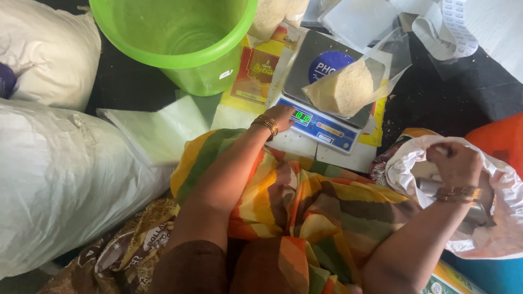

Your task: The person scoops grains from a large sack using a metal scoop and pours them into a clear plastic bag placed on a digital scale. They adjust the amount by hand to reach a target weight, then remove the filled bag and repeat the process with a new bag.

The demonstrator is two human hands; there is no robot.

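A clear plastic bag of white grain (348, 87) lies tilted on the steel pan of a small digital scale (321, 122), whose green display is lit. My left hand (280, 115), with gold bangles at the wrist, rests on the scale's front left corner beside the display, holding nothing. My right hand (455, 163) is inside the mouth of an open white sack (414, 163) at my right and grips a metal scoop (436, 188), partly hidden by the sack's rim. A striped orange, yellow and green cloth covers my lap.
A bright green plastic bucket (180, 38) stands behind the scale. Large white sacks (60, 169) fill the left side. A stack of empty clear bags (158, 130) lies by the bucket, and more lie at the top right (359, 19). An orange container (504, 139) sits at the right edge.
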